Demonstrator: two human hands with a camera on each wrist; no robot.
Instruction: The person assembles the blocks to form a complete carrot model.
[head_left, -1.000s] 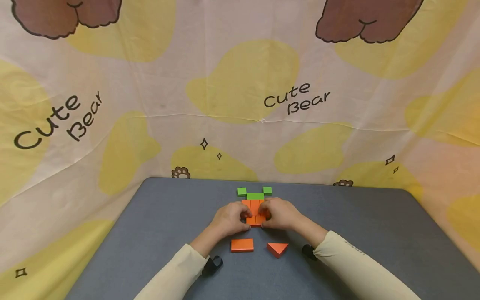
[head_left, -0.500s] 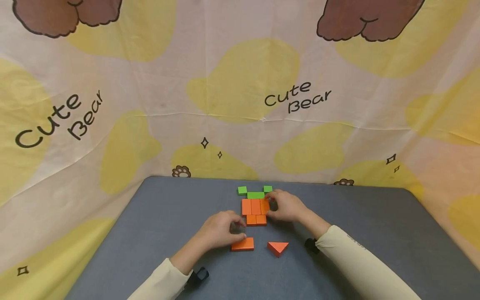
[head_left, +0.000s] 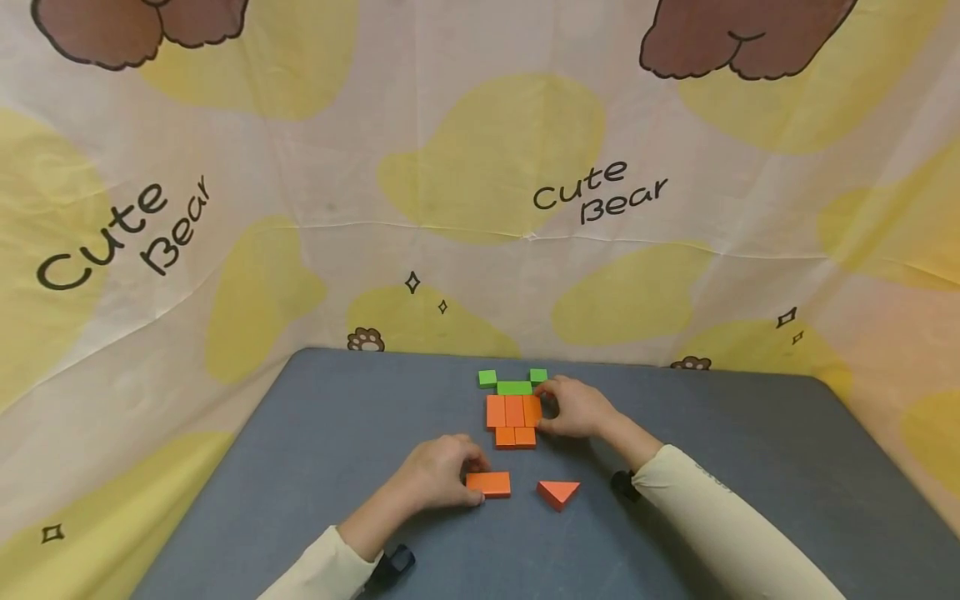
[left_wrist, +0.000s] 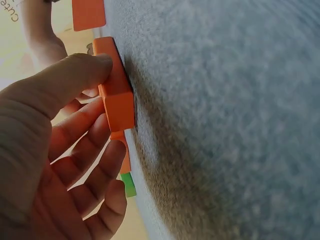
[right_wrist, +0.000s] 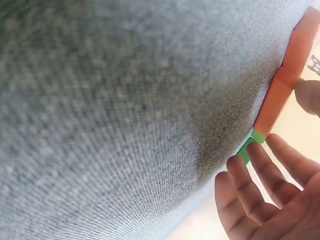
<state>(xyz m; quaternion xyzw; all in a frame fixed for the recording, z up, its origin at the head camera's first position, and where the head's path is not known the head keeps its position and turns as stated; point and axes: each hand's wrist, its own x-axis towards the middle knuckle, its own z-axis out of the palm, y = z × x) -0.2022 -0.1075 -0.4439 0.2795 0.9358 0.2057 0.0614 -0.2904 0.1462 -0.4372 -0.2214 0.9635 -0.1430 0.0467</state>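
My left hand (head_left: 438,473) pinches the left end of an orange rectangular block (head_left: 495,485) on the table. In the left wrist view the thumb (left_wrist: 82,70) presses that block's near side; the index fingertip is partly hidden behind it. At the right edge of a flat figure of orange blocks (head_left: 514,412), my right hand (head_left: 577,408) has its thumb and index finger at the outer block (right_wrist: 275,102), the other fingers loosely extended. Green blocks (head_left: 514,388) top the figure, with a small green cube at either upper corner.
An orange triangular block (head_left: 558,493) lies right of the rectangular block, nearer the front. Grey-blue cloth covers the table (head_left: 337,417). A printed bear curtain (head_left: 480,167) hangs behind and along the sides.
My left hand has left the figure, come down toward the front and taken hold of the loose rectangular block. My right hand has shifted slightly outward, to the figure's right edge.
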